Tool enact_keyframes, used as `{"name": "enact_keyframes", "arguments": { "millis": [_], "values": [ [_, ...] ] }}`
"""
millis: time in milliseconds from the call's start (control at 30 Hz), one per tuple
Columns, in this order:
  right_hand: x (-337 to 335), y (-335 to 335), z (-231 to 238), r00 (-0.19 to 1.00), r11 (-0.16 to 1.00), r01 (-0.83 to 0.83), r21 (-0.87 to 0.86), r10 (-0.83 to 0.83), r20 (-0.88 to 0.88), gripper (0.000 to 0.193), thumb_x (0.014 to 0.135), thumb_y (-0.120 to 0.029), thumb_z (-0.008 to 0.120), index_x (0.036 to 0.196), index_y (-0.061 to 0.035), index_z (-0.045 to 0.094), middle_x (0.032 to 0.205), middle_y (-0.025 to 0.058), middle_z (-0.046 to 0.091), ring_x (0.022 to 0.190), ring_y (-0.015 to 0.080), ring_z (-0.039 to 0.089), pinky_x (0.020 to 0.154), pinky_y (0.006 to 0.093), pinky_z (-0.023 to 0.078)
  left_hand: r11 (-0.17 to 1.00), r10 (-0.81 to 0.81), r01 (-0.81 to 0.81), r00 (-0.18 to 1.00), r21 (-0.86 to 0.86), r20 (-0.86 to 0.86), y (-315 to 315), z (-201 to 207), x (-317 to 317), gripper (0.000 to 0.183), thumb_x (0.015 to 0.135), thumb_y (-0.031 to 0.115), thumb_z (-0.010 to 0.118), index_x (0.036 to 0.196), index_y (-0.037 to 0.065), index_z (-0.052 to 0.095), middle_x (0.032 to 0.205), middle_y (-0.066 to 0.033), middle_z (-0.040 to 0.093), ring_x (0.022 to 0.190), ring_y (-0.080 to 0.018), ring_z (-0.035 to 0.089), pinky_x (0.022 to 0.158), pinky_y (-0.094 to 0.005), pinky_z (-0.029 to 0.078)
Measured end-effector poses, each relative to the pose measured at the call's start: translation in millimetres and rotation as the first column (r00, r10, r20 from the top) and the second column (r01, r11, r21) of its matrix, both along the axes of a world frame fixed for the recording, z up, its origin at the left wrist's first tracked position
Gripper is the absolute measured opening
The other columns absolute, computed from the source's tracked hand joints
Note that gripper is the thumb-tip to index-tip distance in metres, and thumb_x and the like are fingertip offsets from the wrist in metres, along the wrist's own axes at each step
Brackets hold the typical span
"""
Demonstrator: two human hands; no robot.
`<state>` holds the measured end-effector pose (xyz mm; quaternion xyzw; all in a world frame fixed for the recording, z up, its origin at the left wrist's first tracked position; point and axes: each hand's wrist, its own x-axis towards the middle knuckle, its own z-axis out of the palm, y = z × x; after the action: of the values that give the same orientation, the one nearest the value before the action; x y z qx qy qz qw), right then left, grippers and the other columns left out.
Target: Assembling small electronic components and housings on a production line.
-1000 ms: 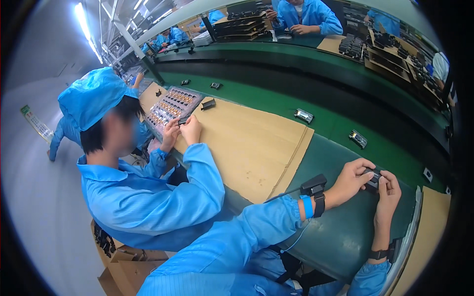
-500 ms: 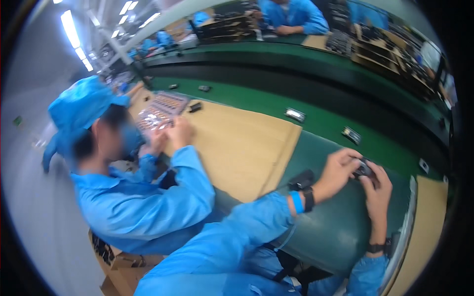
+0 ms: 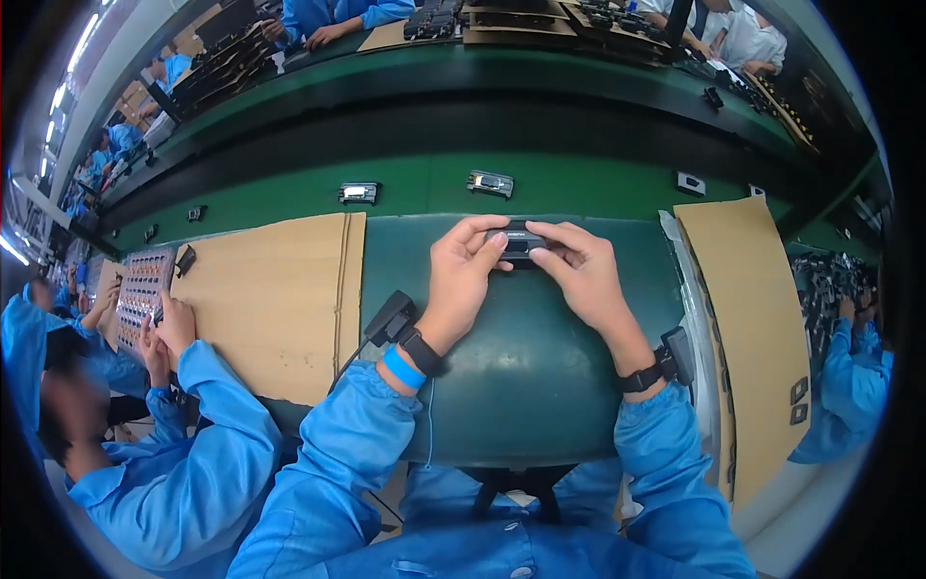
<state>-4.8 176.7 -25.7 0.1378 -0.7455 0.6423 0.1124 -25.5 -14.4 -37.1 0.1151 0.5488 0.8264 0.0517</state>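
Between my two hands, above the far part of the green work mat (image 3: 511,376), is a small black rectangular device casing (image 3: 522,232). Its long side runs left to right and a dark recess shows on its upper face. My left hand (image 3: 457,280) grips the left end with thumb and fingers. On the right end, my right hand (image 3: 585,274) is closed the same way, its thumb pressed against the near edge. The fingers cover both ends and the underside.
Past the mat a green belt (image 3: 424,189) carries several small devices (image 3: 490,184). Cardboard sheets lie left (image 3: 275,309) and right (image 3: 748,338), the right one bearing two small black frames (image 3: 800,401). A co-worker at left handles a tray of small parts (image 3: 145,289).
My view has swung rightward and levelled, so my hands now appear nearer the middle. Both still hold the casing, which now shows more clearly between my fingers.
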Motion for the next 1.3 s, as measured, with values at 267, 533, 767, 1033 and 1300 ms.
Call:
{"name": "enact_keyframes", "arguments": {
  "millis": [267, 533, 767, 1033, 1300],
  "values": [
    [-46.5, -18.5, 6.1, 0.969, 0.959, 0.201, -0.199, -0.165, 0.185, 0.027, 0.094, 0.002, 0.073, 0.121, 0.0003, 0.076, 0.096, -0.0005, 0.068, 0.091, 0.0088, 0.063, 0.084, 0.0246, 0.052, 0.99, 0.135, -0.133, 0.99, -0.055, 0.039, -30.0, 1.4, 1.3, 0.05, 0.105, 0.015, 0.066, 0.149, 0.002, 0.047, 0.123, -0.0184, 0.073, 0.1, -0.0247, 0.077, 0.079, -0.0332, 0.063],
    [-132.6, 81.8, -49.5, 0.699, 0.304, 0.674, 0.673, -0.559, -0.447, 0.033, 0.098, -0.009, 0.066, 0.13, -0.0033, 0.07, 0.128, 0.0167, 0.068, 0.119, 0.0337, 0.065, 0.104, 0.0418, 0.051, 0.996, 0.084, -0.081, 0.99, -0.031, 0.116, 9.1, -18.4, -0.4, 0.027, 0.102, 0.009, 0.059, 0.128, 0.002, 0.059, 0.105, -0.0087, 0.073, 0.077, -0.0122, 0.071, 0.062, -0.0247, 0.052],
    [-91.8, -22.8, -8.1, 0.892, 0.653, 0.391, 0.649, -0.095, -0.441, 0.046, 0.097, -0.012, 0.069, 0.142, -0.0061, 0.06, 0.135, 0.0167, 0.063, 0.129, 0.037, 0.056, 0.114, 0.0459, 0.04, 0.993, 0.119, -0.117, 0.992, -0.034, 0.05, 2.1, 1.9, 1.7, 0.021, 0.103, 0.005, 0.054, 0.123, 0.002, 0.057, 0.101, -0.0086, 0.071, 0.076, -0.0119, 0.069, 0.061, -0.0255, 0.049],
    [-106.9, 12.0, -40.5, 0.949, 0.711, 0.309, 0.631, -0.186, -0.256, 0.05, 0.094, -0.009, 0.072, 0.143, -0.0065, 0.06, 0.136, 0.016, 0.064, 0.127, 0.0355, 0.058, 0.111, 0.0441, 0.042, 0.993, 0.11, -0.107, 0.993, -0.057, 0.05, 10.2, -5.8, 3.1, 0.022, 0.101, 0.004, 0.054, 0.123, 0.001, 0.058, 0.1, -0.0086, 0.071, 0.076, -0.0119, 0.069, 0.061, -0.0256, 0.05],
    [-83.0, 2.2, -14.6, 0.936, 0.861, 0.331, 0.387, -0.246, -0.252, 0.043, 0.094, -0.007, 0.073, 0.136, -0.0019, 0.065, 0.129, 0.0131, 0.069, 0.12, 0.0256, 0.065, 0.103, 0.0349, 0.048, 0.969, 0.231, -0.229, 0.973, -0.096, 0.009, 8.8, -12.3, -0.3, 0.036, 0.102, 0.005, 0.058, 0.137, 0.002, 0.049, 0.113, -0.0113, 0.068, 0.08, -0.0129, 0.069, 0.061, -0.0258, 0.051]
  ]
}}
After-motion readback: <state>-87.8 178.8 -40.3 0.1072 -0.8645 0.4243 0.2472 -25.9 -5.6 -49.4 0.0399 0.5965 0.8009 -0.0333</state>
